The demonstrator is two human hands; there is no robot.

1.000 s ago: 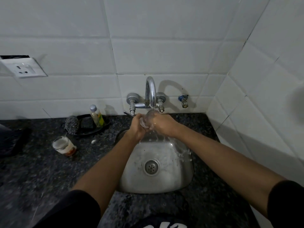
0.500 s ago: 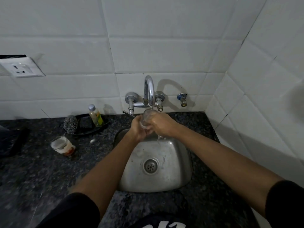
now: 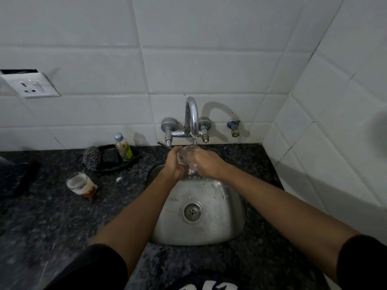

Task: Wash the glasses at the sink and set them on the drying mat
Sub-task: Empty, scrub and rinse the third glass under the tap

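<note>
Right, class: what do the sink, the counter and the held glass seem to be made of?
Sink: likely stainless steel, dull grey sheen with scuffs.
Counter: looks like polished granite, dark and speckled.
Glass: clear glass or plastic, see-through between the left hand and the right hand.

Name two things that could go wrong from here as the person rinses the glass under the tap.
1. The wet clear glass, held between the left hand and right hand above the steel sink, could slip and crack.
2. The dirty glass stands by the left forearm on the counter; a careless elbow might knock it over.
</note>
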